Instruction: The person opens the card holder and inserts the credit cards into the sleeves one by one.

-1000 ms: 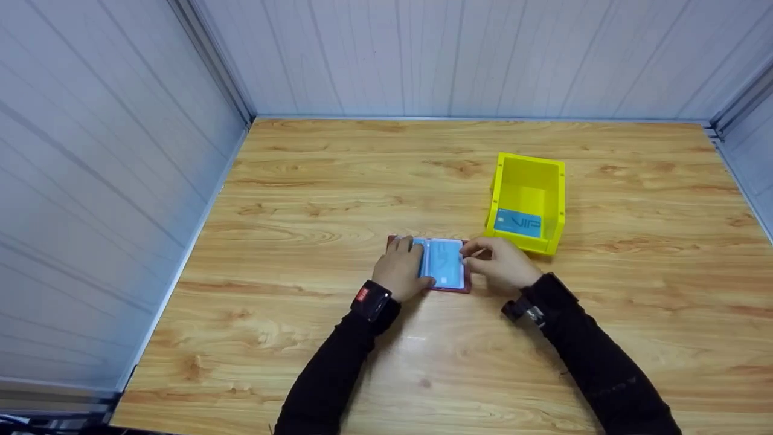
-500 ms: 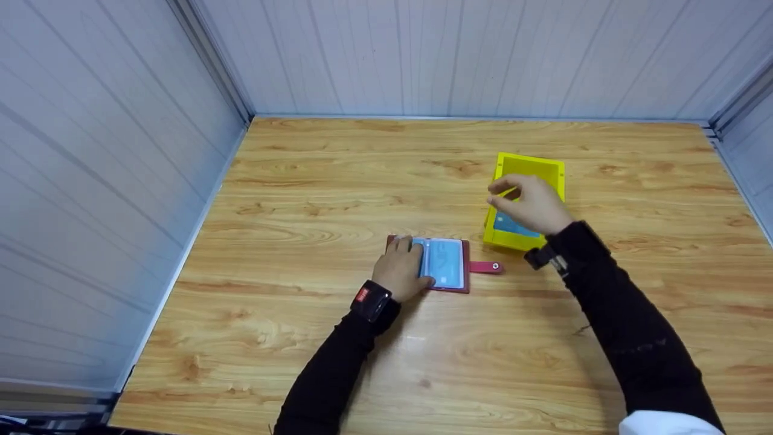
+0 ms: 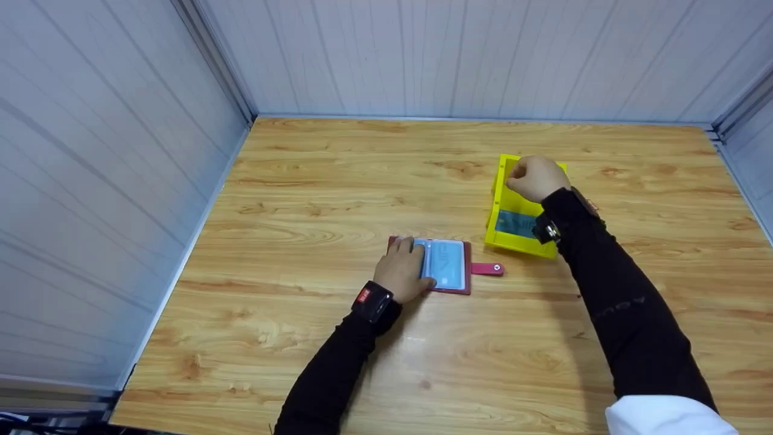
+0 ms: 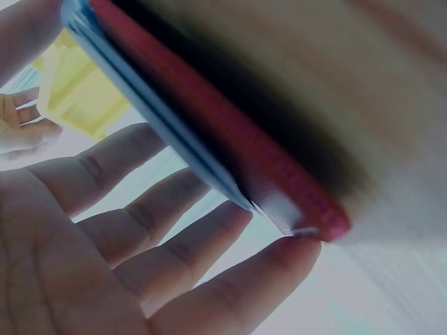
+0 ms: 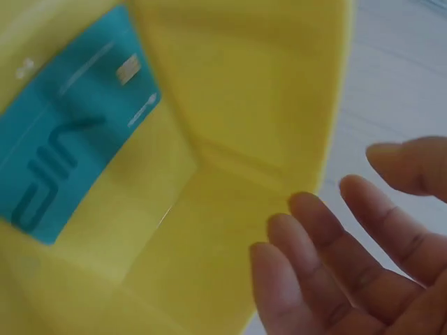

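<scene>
In the head view my left hand (image 3: 400, 272) rests on the left half of an opened red card holder (image 3: 467, 279), its fingers over the clear sleeves and its thumb by the centre fold. The left wrist view shows these fingertips against the holder's edge (image 4: 223, 125). A blue card shows through the right-hand sleeve (image 3: 445, 266). My right hand (image 3: 538, 179) is over the yellow bin (image 3: 520, 244), thumb apart from the loosely bent fingers in the right wrist view, holding nothing. A teal VIP card (image 5: 77, 132) lies inside the bin.
The card holder's pink snap strap (image 3: 487, 269) sticks out to the right on the wooden table (image 3: 314, 338), towards the bin's near edge. Pale panel walls (image 3: 374, 54) stand behind and at both sides of the table.
My right hand has left the card holder's right edge and moved up and right over the yellow bin, uncovering the strap. The left hand has stayed in place.
</scene>
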`<control>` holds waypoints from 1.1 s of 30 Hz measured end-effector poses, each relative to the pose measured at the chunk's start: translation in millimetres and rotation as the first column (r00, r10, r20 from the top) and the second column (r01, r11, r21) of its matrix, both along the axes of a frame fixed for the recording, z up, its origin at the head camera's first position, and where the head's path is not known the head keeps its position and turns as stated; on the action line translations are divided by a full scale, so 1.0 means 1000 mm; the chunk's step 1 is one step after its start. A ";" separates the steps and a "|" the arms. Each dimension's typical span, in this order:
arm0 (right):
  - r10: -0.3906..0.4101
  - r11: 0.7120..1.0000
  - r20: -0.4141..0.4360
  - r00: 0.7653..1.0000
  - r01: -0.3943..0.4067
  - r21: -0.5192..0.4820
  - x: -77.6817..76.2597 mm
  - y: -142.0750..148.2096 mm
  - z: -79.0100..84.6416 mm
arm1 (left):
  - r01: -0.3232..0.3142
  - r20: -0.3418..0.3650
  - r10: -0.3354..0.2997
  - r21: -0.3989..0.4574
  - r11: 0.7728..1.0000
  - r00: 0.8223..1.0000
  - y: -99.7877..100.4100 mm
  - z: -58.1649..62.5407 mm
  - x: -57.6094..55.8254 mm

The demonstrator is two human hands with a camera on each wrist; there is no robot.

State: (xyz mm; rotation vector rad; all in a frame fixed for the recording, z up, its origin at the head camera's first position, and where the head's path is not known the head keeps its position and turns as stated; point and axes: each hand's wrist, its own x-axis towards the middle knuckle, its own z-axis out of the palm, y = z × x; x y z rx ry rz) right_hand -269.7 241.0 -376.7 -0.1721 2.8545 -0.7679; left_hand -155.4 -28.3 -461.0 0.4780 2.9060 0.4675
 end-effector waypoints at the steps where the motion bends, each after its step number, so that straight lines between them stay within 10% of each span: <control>1: 0.009 0.999 0.009 1.000 -0.009 0.033 -0.002 0.000 -0.001 | 0.001 0.000 -0.001 0.004 1.000 1.000 0.000 0.000 0.000; 18: -0.001 0.953 0.394 0.919 -0.118 0.278 -0.013 -0.014 -0.018 | -0.019 0.019 0.019 0.002 1.000 1.000 0.001 0.003 0.000; 33: 0.056 0.900 0.356 0.933 -0.201 0.387 -0.002 -0.013 -0.027 | -0.005 -0.007 0.005 -0.001 1.000 1.000 0.000 0.000 -0.001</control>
